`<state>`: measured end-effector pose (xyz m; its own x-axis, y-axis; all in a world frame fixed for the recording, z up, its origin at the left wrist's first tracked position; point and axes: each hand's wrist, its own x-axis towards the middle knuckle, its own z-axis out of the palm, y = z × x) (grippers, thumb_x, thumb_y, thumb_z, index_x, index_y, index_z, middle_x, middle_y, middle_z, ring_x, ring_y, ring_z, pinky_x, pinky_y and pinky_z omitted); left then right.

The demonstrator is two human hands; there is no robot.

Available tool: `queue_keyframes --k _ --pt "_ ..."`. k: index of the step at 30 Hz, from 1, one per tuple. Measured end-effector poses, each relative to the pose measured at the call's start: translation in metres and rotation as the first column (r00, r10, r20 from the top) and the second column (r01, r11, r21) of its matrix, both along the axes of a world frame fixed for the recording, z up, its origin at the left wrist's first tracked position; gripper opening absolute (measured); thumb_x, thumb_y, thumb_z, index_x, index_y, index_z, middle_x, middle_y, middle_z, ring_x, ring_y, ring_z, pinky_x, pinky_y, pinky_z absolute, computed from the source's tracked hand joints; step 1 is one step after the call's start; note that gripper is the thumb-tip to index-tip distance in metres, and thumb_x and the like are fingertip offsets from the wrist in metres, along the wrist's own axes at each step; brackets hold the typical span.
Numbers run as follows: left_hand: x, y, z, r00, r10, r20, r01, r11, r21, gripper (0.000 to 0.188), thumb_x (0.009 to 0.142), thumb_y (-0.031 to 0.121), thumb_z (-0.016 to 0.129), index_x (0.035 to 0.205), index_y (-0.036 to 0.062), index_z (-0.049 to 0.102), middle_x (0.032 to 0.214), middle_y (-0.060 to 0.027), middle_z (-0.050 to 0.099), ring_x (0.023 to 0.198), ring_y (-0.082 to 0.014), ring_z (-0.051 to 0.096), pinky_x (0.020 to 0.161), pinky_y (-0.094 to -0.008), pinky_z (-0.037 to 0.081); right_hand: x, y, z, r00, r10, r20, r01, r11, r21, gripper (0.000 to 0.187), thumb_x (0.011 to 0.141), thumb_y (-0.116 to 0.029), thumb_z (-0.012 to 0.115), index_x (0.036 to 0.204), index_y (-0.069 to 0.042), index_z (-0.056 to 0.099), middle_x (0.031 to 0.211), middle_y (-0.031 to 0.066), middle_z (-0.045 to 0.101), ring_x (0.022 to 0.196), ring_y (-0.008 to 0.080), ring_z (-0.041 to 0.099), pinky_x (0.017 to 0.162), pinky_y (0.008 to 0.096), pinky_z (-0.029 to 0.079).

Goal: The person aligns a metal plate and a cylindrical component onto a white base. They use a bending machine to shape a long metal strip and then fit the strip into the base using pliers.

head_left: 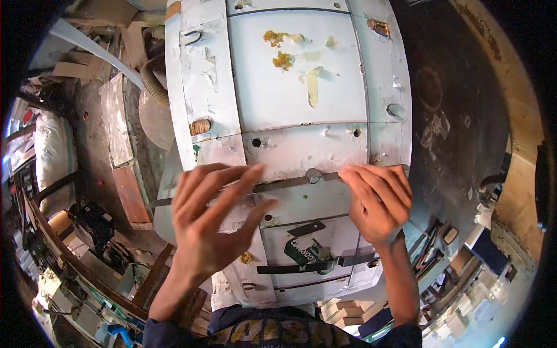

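A pale white-painted block of panels [290,104] with seams, round holes and scuffs lies in front of me. Across its near part runs a thin dark strip [284,184], with a small curled loop [314,176] on it. My right hand [380,203] pinches the strip just right of this loop, fingers pressed together. Over the strip's left part hovers my left hand [212,226], thumb and fingers spread, holding nothing. Closer to me lies a second dark strip [296,269] with a metal clip [339,262], beside a dark green label [307,249].
Yellowish glue lumps [283,61] and a tape scrap [313,87] stick to the far panel. To the left are a worn board [118,122], a ribbed hose [154,84] and a white sack [55,156]. Cluttered shelving [87,267] stands at the lower left.
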<state>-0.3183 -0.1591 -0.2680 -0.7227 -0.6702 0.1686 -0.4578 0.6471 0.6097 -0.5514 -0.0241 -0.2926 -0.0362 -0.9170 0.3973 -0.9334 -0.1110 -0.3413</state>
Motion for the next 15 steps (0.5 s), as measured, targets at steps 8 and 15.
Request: queue_keyframes --k 8,15 --pt "0.021 -0.008 0.001 0.99 -0.046 0.13 0.035 0.996 0.088 0.037 0.075 0.008 0.085 0.11 0.0083 0.073 0.1 -0.0036 0.071 0.089 -0.0219 0.064 0.08 -0.0356 0.047 -0.003 0.005 0.001 1.0 -0.009 0.006 0.009 1.0 0.018 0.029 0.07 0.009 0.073 0.097 0.0 0.076 0.094 0.008 0.075 0.089 0.0215 0.073 0.074 0.0346 0.054" --pt "0.04 -0.014 0.019 0.995 -0.038 0.095 0.054 0.984 -0.171 0.034 0.069 0.006 0.08 0.103 0.0096 0.078 0.084 -0.0006 0.069 0.075 -0.017 0.064 0.073 -0.0342 0.046 0.002 -0.004 0.031 0.995 -0.087 -0.052 0.087 0.996 0.002 0.029 0.071 0.008 0.076 0.098 0.001 0.075 0.1 0.0095 0.074 0.097 0.0282 0.07 0.078 0.0365 0.055"
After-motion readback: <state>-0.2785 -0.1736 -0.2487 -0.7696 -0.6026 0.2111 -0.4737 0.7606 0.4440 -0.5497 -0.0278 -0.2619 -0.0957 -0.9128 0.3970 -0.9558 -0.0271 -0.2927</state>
